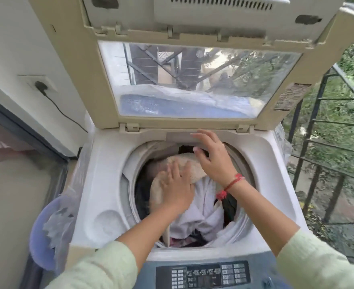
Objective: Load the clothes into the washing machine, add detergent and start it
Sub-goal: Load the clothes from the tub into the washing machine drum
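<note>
Well, the washer [101,184] stands with its lid [197,80] tipped up and back, so the round hole on top is wide open. The clothes are already inside, heaped up almost to the rim. A tan towel [182,159] lies on top. Its long way runs from the near left to the far right. A white cloth [203,213] sits under it, closer to the person, with dark things tucked around the sides.

The left hand [177,184] lies flat on the towel with straight fingers and presses down. It grips nothing. The right hand [211,155] is spread out loose over the far side of the hole and holds nothing either. Its fingertips reach the little flap [180,136] on the back rim. I cannot tell if they touch it.

That flap is straight ahead of the right hand, so I think that hand is the one to open it for soap. I see no soap anywhere. The heap may need one more push down.

The buttons [203,276] are at the near edge, just under both arms. There is open room above the hole. A wall [15,49] is close on the left and a railing [328,142] on the right.
</note>
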Demonstrator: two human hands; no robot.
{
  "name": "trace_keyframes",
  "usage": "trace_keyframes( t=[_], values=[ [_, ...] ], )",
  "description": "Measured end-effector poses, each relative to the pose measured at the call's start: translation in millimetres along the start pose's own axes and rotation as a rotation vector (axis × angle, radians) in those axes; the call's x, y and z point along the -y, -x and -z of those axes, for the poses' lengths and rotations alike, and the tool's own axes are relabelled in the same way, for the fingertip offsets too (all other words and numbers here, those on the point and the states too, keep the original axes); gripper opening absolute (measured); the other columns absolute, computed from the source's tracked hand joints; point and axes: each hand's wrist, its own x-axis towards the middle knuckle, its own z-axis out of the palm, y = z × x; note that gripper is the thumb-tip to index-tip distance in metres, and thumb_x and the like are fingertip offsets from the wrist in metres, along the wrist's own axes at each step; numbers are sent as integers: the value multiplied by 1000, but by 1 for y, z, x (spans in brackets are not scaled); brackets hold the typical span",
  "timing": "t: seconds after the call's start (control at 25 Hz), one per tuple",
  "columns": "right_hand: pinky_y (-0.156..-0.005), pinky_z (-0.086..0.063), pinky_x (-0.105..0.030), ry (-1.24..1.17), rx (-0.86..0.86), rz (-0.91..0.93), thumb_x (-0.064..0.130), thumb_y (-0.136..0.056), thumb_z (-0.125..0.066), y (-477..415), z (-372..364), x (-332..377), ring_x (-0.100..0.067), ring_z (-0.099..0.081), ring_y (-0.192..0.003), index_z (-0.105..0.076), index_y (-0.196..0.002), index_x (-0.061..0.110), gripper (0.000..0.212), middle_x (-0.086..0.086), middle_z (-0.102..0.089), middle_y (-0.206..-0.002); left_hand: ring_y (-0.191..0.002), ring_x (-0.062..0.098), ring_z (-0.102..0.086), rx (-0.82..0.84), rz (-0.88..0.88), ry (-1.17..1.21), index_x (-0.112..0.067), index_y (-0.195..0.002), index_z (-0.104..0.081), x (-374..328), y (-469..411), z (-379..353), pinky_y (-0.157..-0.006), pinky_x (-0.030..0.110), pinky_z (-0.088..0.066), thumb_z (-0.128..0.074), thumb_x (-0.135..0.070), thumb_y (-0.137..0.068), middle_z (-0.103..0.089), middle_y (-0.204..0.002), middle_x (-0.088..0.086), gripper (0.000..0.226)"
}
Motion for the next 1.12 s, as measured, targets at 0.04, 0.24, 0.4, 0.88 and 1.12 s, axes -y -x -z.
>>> trace_keyframes(
  t=[0.04,0.24,0.4,0.88,1.12],
  values=[
    [-104,-33,-27,62,64,-9,14,-91,-53,4,-4,-7,-16,-42,-126,-57,-123,18,33,-2,-46,-134,-139,34,25,103,-7,-46,-24,-148,12,-10,1,-18,-111,64,-5,-31,-33,-99,26,-153,13,66],
    [-102,-36,-31,427,738,-313,10,-90,-46,21,-15,-69,-29,-46,-124,-45,-135,20,46,-12,-46,-137,-141,37,15,651,-139,-88,-20,-149,8,-40,-7,-81,-112,59,-1,-41,-43,-95,17,-155,12,76],
    [-100,-43,-36,665,1073,-477,13,-89,-50,23,-27,-99,-29,-49,-122,-47,-133,16,44,-12,-49,-135,-134,29,-33,1102,-50,42,-13,-147,-22,-33,-32,-52,-109,41,-31,-52,-44,-92,-30,-149,7,70],
    [-104,-20,-69,915,1055,-476,43,-73,-74,56,-155,-175,-52,6,-138,23,-144,32,121,-8,22,-154,-121,32,-45,603,148,-307,-16,-140,-32,38,-47,-22,-94,48,-44,-74,-36,-75,-42,-135,8,81],
    [-110,-21,-52,851,1183,-595,30,-79,-69,41,-154,-164,-44,-17,-139,11,-148,22,106,-21,5,-155,-115,31,-46,325,110,-190,-15,-120,-50,53,-36,16,-84,40,-40,-62,-35,-82,-49,-123,9,45]
  ],
)
